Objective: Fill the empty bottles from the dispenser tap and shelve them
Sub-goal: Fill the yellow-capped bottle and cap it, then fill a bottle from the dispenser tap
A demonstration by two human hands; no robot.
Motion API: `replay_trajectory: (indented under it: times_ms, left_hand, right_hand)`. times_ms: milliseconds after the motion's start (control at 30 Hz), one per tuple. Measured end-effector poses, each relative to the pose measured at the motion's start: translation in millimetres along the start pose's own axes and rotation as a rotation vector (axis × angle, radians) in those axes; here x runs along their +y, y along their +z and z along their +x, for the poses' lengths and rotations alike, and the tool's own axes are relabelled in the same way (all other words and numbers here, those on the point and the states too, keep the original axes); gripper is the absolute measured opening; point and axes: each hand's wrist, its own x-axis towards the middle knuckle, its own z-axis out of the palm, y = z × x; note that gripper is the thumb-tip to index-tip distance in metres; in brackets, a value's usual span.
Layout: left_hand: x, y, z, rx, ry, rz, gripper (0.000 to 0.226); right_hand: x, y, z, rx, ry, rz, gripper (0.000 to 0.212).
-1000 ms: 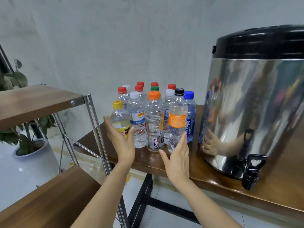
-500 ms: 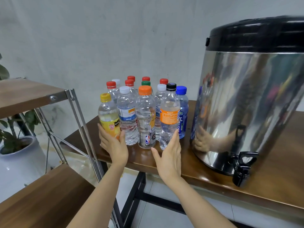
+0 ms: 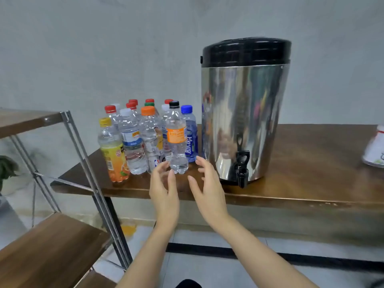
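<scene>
Several capped plastic bottles stand clustered on the brown table. At the front stands a clear bottle with an orange label and black cap, flanked by a blue bottle and a yellow-capped juice bottle. A steel dispenser with a black lid stands to the right, its black tap over the table's front edge. My left hand and right hand hover open on either side of the orange-label bottle's base, holding nothing.
A metal-framed shelf unit with wooden boards stands at the left, its upper board level with the bottle caps. A white object lies at the table's far right. A plant shows at the left edge.
The view has pulled back and shifted right. Both hands have moved right, from the sides of the whole cluster to close around the orange-label bottle's base.
</scene>
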Motion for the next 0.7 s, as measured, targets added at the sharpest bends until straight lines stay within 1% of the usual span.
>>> replay_trajectory:
  times_ms: [67, 167, 267, 367, 533, 700]
  left_hand:
    - [27.9, 16.4, -23.9, -0.064, 0.052, -0.108, 0.026]
    - [61.9, 44.2, -59.6, -0.21, 0.089, -0.21, 0.025]
    - [85.5, 73.0, -89.7, -0.348, 0.142, -0.243, 0.024]
    - [93.8, 103.6, -111.8, -0.495, 0.122, -0.258, 0.019]
    - [96.8, 166.4, -136.5, -0.671, 0.09, -0.2, 0.017]
    - [93.7, 248.0, -146.6, -0.839, 0.143, 0.024, 0.022]
  right_hand:
    - [0.4, -32.8, -11.7, 0.074, -0.033, 0.02, 0.044]
    - [7.7, -85.9, -24.5, 0.186, -0.056, -0.017, 0.037]
    - [21.9, -138.0, -30.7, 0.309, -0.031, -0.079, 0.035]
    - [42.4, -184.8, -34.8, 0.422, 0.019, -0.123, 0.034]
    - [81.2, -250.5, -39.3, 0.549, 0.139, -0.167, 0.035]
    - [129.0, -313.1, -33.0, 0.665, 0.286, -0.275, 0.04]
